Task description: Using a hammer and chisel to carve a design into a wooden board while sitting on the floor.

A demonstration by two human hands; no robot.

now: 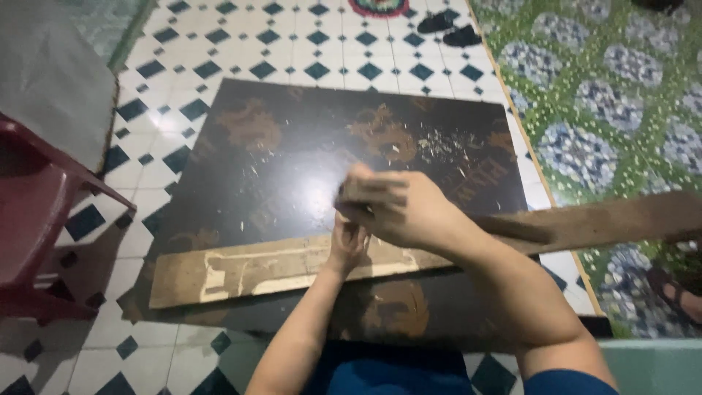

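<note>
Here — plank (278,265) long axis left-right; hands (373,212) together, clamped on it.

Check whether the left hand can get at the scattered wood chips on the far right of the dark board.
Probably not directly: the right hand lies over the left hand, between it and the wood chips on the dark board.

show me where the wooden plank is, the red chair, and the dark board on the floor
Plank (241,269): head view, its pale left part.
Red chair (29,212): head view, its seat.
Dark board (292,161): head view, bare middle.
</note>
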